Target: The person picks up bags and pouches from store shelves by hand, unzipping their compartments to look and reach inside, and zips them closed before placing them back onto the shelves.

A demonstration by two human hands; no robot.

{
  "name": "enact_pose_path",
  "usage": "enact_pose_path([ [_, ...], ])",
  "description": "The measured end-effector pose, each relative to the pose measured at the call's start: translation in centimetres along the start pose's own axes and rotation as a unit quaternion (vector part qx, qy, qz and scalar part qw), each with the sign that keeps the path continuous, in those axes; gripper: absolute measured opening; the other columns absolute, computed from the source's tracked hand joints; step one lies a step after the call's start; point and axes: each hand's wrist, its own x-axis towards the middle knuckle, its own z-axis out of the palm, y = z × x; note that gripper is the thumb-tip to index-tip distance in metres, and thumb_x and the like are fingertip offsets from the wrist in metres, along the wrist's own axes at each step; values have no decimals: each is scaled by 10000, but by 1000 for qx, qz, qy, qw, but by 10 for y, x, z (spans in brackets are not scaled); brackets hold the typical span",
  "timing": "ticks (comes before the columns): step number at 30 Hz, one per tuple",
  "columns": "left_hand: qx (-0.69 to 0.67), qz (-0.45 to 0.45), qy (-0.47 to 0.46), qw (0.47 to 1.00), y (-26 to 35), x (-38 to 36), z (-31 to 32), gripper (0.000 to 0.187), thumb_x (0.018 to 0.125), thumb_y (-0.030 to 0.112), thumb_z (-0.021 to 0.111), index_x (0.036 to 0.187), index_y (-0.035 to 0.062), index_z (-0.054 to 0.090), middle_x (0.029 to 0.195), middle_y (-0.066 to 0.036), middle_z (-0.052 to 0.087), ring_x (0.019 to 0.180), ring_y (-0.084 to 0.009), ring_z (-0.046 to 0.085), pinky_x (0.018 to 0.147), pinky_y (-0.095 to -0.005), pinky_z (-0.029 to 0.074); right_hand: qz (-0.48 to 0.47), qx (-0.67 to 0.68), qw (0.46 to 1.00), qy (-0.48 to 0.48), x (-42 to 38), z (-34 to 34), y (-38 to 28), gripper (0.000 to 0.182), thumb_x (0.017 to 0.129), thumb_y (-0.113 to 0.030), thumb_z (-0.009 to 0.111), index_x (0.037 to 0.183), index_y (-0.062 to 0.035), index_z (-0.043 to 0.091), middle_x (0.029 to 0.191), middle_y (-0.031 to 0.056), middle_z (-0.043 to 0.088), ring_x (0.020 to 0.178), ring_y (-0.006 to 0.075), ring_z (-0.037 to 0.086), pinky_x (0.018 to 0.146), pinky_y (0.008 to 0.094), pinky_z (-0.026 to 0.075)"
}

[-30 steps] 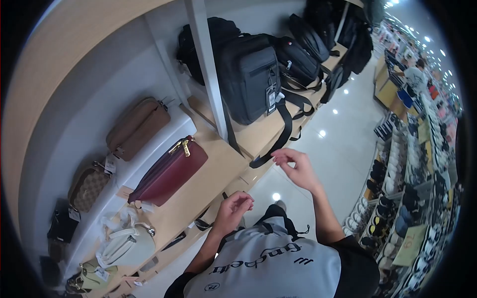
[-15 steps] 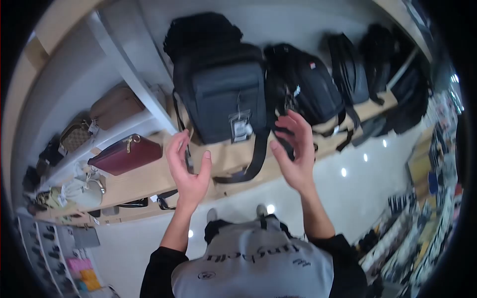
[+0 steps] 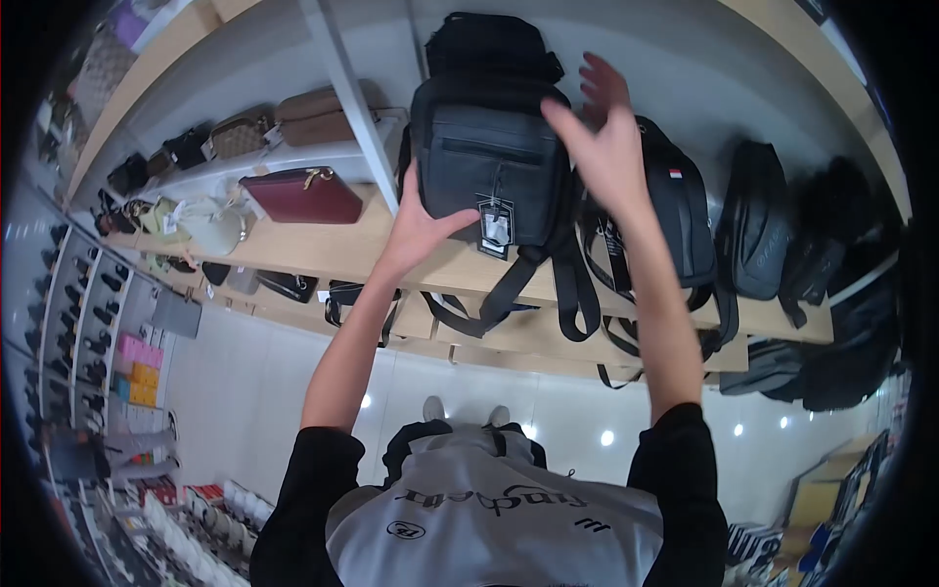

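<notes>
In the head view, a dark backpack [image 3: 489, 166] stands upright on the light wooden shelf [image 3: 293, 245], in front of the person and next to a pale upright post [image 3: 350, 98]. The left hand [image 3: 419, 233] is at its lower left: the grip is spread, the fingers along the side and the thumb across the front, close to the hang tag [image 3: 496, 227]. Whether the hand presses on the bag cannot be told. The right hand [image 3: 608, 142] is at the upper right side, its grip also spread wide, fingers up and thumb towards the bag's edge; contact there is unclear.

The hang tag is black and white, with print too small to read. Black straps [image 3: 575, 293] droop from the bag over the shelf edge. Behind it is another black bag [image 3: 489, 44].

To the right stands a black backpack [image 3: 675, 210] with a small red-and-white label [image 3: 675, 173], then a slimmer bag [image 3: 758, 225] with pale lettering that is not legible. Left of the post lies a dark red pouch [image 3: 305, 196] with a gold-coloured zip pull; brown bags, one of them checked [image 3: 242, 135], sit on a raised white ledge [image 3: 284, 157].

The person's grey shirt [image 3: 489, 519] carries dark script, upside down and not fully readable, a round emblem and three slanted strokes.
</notes>
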Motion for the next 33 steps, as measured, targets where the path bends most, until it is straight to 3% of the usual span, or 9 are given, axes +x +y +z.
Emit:
enact_pose_path([
  [5, -36, -30, 31, 998, -8, -8, 7, 1108, 786, 188, 983, 1632, -42, 305, 1489, -188, 578, 1378, -267, 573, 1184, -386, 457, 65, -26, 996, -52, 110, 44, 62, 1040, 818, -488, 928, 1596, -1, 439, 1522, 241, 584, 1334, 347, 644, 1101, 424, 543],
  [8, -17, -28, 33, 999, -9, -6, 5, 1119, 766, 224, 998, 1626, -32, 329, 1492, -194, 577, 1368, -271, 578, 1173, -391, 464, 145, 92, 951, -255, 120, 50, 49, 1077, 753, -536, 959, 1546, 40, 510, 1451, 231, 649, 1265, 305, 688, 1068, 385, 560],
  [12, -25, -28, 31, 999, -17, -7, 3, 1143, 753, 277, 1008, 1624, -30, 335, 1498, -201, 576, 1376, -281, 573, 1184, -398, 454, 229, 91, 962, -121, 129, 65, 92, 821, 756, -483, 971, 1345, 33, 726, 1238, 176, 776, 1116, 270, 755, 1009, 368, 582],
  [14, -11, -38, 40, 998, -11, -9, 3, 1146, 751, 283, 1010, 1624, -31, 336, 1495, -203, 577, 1376, -285, 573, 1190, -401, 448, 214, 102, 971, -28, 140, 51, 94, 908, 780, -479, 964, 1420, 83, 649, 1346, 179, 728, 1246, 261, 695, 1104, 360, 520],
  [18, -22, -32, 39, 998, -20, -8, 3, 1161, 741, 291, 1015, 1617, -49, 334, 1495, -224, 576, 1376, -299, 576, 1193, -405, 446, 120, 171, 969, 131, 136, 6, 60, 647, 852, -299, 942, 1342, 60, 720, 1295, 124, 752, 1164, 194, 692, 1026, 337, 528],
  [22, -16, -26, 39, 999, -12, -8, 4, 1134, 763, 282, 1006, 1608, -61, 334, 1490, -221, 581, 1368, -289, 584, 1177, -398, 459, 20, 192, 957, 215, 117, -48, 53, 597, 843, -231, 956, 1313, 64, 735, 1219, 89, 771, 1090, 170, 698, 972, 307, 525],
  [26, -11, -18, 40, 999, -13, -8, 6, 1123, 787, 275, 986, 1616, -66, 310, 1496, -235, 577, 1374, -309, 592, 1183, -402, 457, 183, 227, 898, 330, 82, -97, 12, 640, 857, -157, 924, 1389, 85, 663, 1332, 163, 728, 1182, 253, 718, 1098, 353, 540],
  [28, -8, -28, 45, 999, -7, -7, 7, 1124, 788, 283, 981, 1618, -67, 307, 1502, -247, 573, 1374, -318, 594, 1185, -405, 455, 223, 301, 877, 301, 63, -120, -9, 484, 1006, -188, 751, 1422, 37, 647, 1429, 166, 689, 1265, 317, 691, 1141, 452, 538],
  [33, 40, -3, 54, 998, -6, -9, 10, 1006, 843, 287, 947, 1579, -63, 357, 1461, -242, 588, 1332, -300, 599, 1165, -401, 458, 318, 378, 815, 304, -30, -152, -58, 393, 1083, -260, 614, 1390, -25, 687, 1321, 118, 752, 1209, 281, 717, 1122, 443, 541],
])
